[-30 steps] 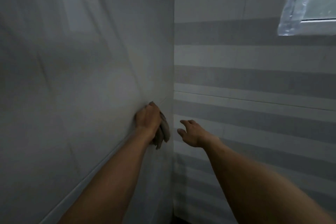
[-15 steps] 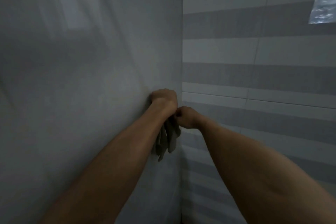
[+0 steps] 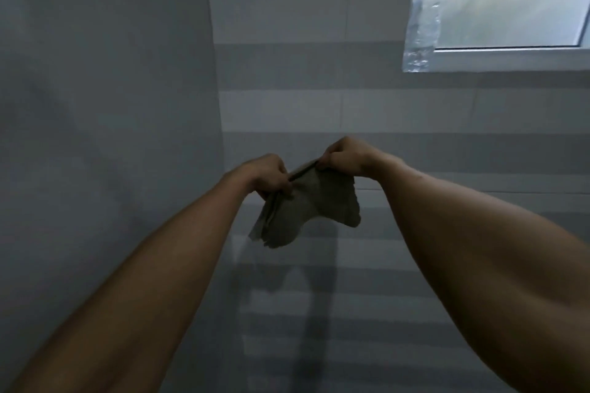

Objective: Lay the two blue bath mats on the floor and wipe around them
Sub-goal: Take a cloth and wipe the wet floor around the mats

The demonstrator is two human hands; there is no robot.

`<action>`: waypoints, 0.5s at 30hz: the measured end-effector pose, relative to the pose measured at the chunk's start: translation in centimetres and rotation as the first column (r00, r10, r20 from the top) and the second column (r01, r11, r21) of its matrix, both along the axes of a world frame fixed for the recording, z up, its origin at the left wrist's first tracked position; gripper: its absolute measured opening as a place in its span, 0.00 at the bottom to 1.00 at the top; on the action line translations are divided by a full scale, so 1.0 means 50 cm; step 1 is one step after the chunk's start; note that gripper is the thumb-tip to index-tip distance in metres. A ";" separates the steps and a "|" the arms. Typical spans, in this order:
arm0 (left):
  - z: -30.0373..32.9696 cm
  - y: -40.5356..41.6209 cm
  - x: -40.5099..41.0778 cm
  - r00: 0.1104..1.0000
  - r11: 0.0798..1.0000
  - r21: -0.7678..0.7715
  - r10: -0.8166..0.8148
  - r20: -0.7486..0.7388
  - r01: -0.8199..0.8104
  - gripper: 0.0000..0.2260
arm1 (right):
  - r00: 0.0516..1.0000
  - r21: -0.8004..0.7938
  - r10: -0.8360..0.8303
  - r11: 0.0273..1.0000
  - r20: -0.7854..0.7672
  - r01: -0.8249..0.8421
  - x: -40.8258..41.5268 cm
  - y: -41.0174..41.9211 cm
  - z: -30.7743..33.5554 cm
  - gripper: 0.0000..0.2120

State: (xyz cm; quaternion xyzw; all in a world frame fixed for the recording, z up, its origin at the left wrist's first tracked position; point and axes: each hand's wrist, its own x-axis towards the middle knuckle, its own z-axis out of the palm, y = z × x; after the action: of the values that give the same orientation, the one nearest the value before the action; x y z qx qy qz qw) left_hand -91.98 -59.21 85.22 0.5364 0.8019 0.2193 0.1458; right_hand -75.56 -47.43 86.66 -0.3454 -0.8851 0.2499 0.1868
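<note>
Striped tile wall (image 3: 415, 112) straight ahead, plastic bottle (image 3: 423, 13) up on the window ledge (image 3: 510, 60) above the right hand (image 3: 346, 158). Both hands raised close together, left hand (image 3: 268, 175) and right each pinching the top edge of a grey cloth (image 3: 306, 210). Hanging limp between and just below them.

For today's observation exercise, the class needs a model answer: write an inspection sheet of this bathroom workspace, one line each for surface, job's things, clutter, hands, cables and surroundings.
Surface: no floor in view; only a plain wall on the left and a striped tiled wall ahead, meeting at a corner.
Job's things: a grey cloth, folded in layers, hangs in the air in front of the tiles; blue bath mats not in view.
Clutter: a clear plastic bottle with a blue cap stands on the window ledge.
Hands: left hand and right hand each pinch the cloth's top edge.
Cables: nothing seen.
Surroundings: a bright window at upper right; the room is dim.
</note>
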 end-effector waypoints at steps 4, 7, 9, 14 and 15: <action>-0.071 0.110 0.068 0.985 0.984 -0.058 -0.172 -0.029 0.170 0.07 | 0.987 -0.001 -0.159 0.987 0.006 0.159 0.120 0.049 -0.012 0.08; -0.122 0.186 0.132 0.957 0.958 -0.050 -0.284 -0.050 0.282 0.05 | 0.962 -0.029 -0.271 0.962 0.025 0.271 0.213 0.075 -0.043 0.09; -0.151 0.230 0.176 0.932 0.934 -0.056 -0.357 -0.071 0.353 0.05 | 0.944 -0.063 -0.329 0.942 0.033 0.331 0.275 0.086 -0.070 0.10; -0.226 0.328 0.283 0.844 0.841 -0.138 -0.534 -0.051 0.523 0.06 | 0.882 -0.198 -0.470 0.861 0.041 0.468 0.428 0.101 -0.164 0.09; -0.244 0.345 0.304 0.826 0.820 -0.152 -0.562 -0.041 0.551 0.07 | 0.864 -0.220 -0.502 0.839 0.038 0.497 0.458 0.104 -0.189 0.09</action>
State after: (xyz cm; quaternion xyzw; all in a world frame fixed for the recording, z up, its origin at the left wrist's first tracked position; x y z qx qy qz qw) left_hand -76.77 -41.96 73.00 0.7449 0.6285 0.0900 0.2050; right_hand -52.67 -42.22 77.21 -0.5799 -0.7289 0.2935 0.2152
